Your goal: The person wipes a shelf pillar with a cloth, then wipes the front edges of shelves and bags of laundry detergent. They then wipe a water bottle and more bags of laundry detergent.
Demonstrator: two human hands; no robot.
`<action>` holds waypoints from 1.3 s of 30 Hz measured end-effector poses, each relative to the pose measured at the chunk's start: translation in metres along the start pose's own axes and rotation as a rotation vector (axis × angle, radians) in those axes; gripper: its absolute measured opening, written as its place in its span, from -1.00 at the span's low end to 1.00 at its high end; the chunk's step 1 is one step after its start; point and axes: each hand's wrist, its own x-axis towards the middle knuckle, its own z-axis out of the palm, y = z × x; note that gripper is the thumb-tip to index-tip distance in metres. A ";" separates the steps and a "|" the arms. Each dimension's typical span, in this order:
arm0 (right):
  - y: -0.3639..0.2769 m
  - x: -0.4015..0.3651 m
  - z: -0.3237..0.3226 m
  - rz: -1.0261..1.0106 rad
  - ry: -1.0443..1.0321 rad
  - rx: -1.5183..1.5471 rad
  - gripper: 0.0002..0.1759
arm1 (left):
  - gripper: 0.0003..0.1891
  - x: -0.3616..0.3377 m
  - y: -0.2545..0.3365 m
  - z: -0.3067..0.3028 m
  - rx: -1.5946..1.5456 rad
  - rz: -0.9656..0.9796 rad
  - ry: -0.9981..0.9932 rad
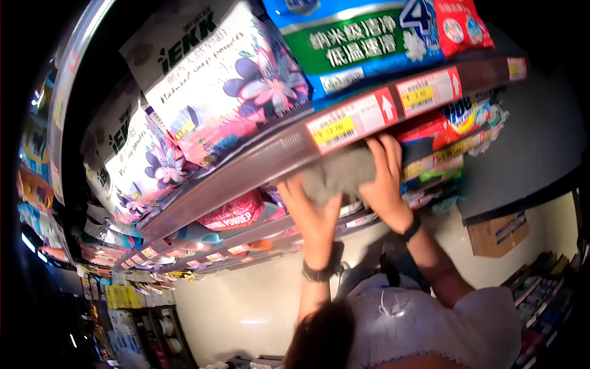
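Note:
Both hands hold a folded grey-green cloth [341,174] just under the front edge of the upper shelf [264,160]. My left hand [310,206] grips the cloth's left end, its fingertips close to the shelf edge. At the right end, my right hand [384,175] has its fingers wrapped over the cloth, below the price tags [356,123]. On the shelf above stand white bags of soap powder [215,86] and a blue and green bag [362,46].
Lower shelves hold a pink washing powder bag [236,212] and other packs. A cardboard box [499,235] sits on the floor [233,320] at right. A dark grey panel [522,135] stands beyond the shelf's right end. More stocked shelves are at left.

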 end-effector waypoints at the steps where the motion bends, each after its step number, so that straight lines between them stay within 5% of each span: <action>1: -0.004 -0.008 -0.008 0.110 -0.013 0.009 -0.23 | -0.34 -0.013 -0.002 0.004 0.039 0.028 0.035; 4: 0.011 -0.059 -0.018 0.546 -0.199 0.195 -0.24 | -0.38 -0.070 -0.014 0.024 0.120 -0.021 -0.014; 5: 0.018 -0.072 -0.015 0.543 -0.231 0.221 -0.27 | -0.39 -0.079 -0.016 0.027 0.142 -0.057 -0.065; 7: 0.024 -0.071 -0.015 0.520 -0.303 0.264 -0.31 | -0.40 -0.074 -0.013 0.025 0.105 -0.063 0.008; 11: 0.005 -0.009 -0.003 0.188 0.020 0.322 -0.38 | -0.44 -0.011 0.011 0.007 0.055 0.005 0.162; 14: -0.014 0.026 0.009 0.192 0.096 0.229 -0.42 | -0.45 0.032 0.015 0.013 -0.021 0.014 0.214; 16: -0.016 0.027 0.015 0.143 0.127 0.126 -0.45 | -0.45 0.034 0.002 0.013 -0.108 -0.004 0.066; 18: -0.008 0.011 0.018 0.051 0.147 0.053 -0.50 | -0.43 0.021 0.003 0.009 0.043 0.026 0.119; 25: 0.000 -0.069 0.010 0.044 -0.171 0.004 -0.55 | -0.33 -0.042 -0.018 -0.014 0.064 0.064 -0.053; 29: -0.021 -0.101 0.052 0.238 -0.035 0.165 -0.55 | -0.34 -0.040 -0.042 -0.040 0.042 0.152 -0.096; 34: -0.103 -0.048 0.104 -0.020 -0.289 0.122 -0.41 | -0.39 -0.018 -0.104 -0.108 0.184 0.077 0.209; 35: -0.125 -0.040 0.130 -0.104 -0.156 0.034 -0.43 | -0.39 -0.013 -0.119 -0.124 0.215 0.016 0.228; 39: -0.170 -0.044 0.203 -0.085 -0.182 0.254 -0.51 | -0.37 0.019 -0.168 -0.168 0.118 -0.045 0.342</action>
